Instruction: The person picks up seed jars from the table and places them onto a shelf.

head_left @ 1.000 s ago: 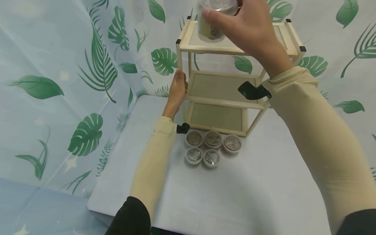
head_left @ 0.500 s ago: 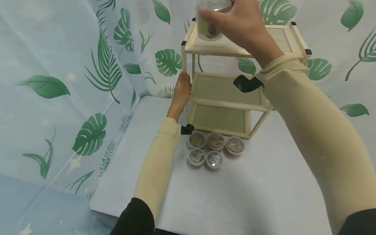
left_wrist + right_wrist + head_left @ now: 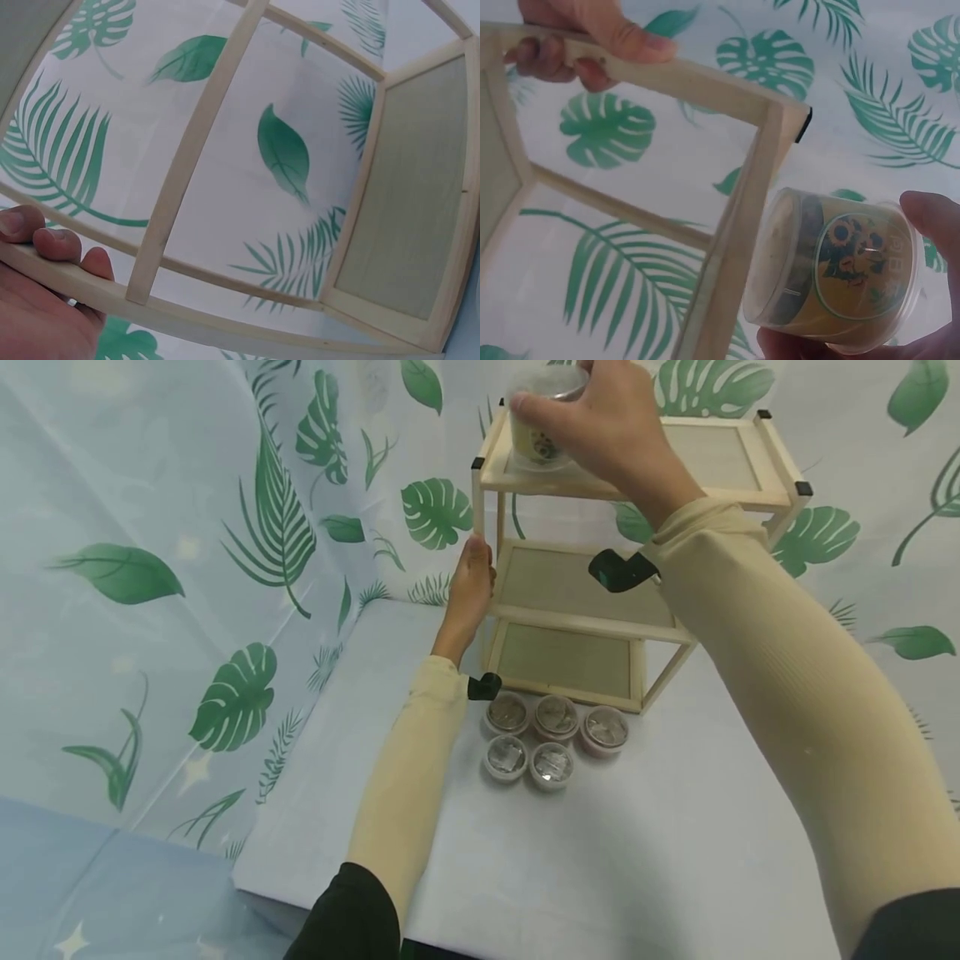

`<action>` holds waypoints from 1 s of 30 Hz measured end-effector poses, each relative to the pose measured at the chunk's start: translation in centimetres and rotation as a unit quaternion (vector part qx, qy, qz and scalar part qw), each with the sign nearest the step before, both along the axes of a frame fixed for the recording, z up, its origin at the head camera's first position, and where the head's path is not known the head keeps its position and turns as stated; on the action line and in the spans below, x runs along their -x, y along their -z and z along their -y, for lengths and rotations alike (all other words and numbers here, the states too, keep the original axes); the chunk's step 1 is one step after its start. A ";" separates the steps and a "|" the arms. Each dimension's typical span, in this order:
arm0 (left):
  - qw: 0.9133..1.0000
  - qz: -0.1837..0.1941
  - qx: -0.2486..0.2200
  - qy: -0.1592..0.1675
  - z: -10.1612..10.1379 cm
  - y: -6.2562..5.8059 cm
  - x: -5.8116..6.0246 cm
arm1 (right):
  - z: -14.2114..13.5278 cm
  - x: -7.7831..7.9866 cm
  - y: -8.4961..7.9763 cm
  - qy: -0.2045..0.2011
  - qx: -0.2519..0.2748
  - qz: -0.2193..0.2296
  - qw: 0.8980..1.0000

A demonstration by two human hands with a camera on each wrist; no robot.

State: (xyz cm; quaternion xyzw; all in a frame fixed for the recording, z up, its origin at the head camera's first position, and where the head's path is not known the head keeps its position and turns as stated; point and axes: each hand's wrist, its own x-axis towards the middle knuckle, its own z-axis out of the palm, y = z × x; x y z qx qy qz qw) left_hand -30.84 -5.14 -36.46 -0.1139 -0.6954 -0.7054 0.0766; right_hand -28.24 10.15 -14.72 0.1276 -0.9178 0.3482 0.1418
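Note:
My right hand (image 3: 622, 435) grips a clear plastic tub (image 3: 542, 422) over the left end of the top shelf. In the right wrist view the tub (image 3: 840, 270) shows a yellow label with sunflowers, and thumb and fingers hold it at its lidded end. Whether its base touches the shelf, I cannot tell. My left hand (image 3: 471, 585) holds the front left post of a wooden three-tier rack (image 3: 592, 625). Its fingers curl round that post in the left wrist view, where the rack's wooden frame (image 3: 196, 150) fills most of the picture.
Several round lidded tubs (image 3: 556, 717) stand in two rows on the white table (image 3: 600, 860), just in front of the rack's bottom shelf (image 3: 566, 660). A leaf-patterned curtain (image 3: 247, 527) hangs behind and to the left.
The tub in my right hand has come slightly lower and closer to the left end of the top shelf. My left hand keeps its hold on the post. The head view has shifted a little.

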 end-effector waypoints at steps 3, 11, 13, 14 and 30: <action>1.000 0.008 -0.007 -0.003 -0.1 0.0 0.0 | -0.1 0.6 0.2 0.021 -0.004 0.024 0.999; 1.000 0.015 -0.014 0.002 0.0 -0.1 0.0 | 0.3 1.7 0.8 0.046 0.006 0.069 0.997; 1.000 0.012 -0.016 0.001 0.0 -0.1 0.1 | 0.4 1.9 0.8 0.049 0.008 0.069 0.996; 1.000 0.010 -0.016 0.002 0.0 -0.1 0.1 | 0.5 2.0 0.9 0.051 0.007 0.069 0.996; 1.000 0.006 -0.016 0.005 -0.3 -0.3 0.1 | 0.8 2.9 1.2 0.053 0.019 0.053 0.997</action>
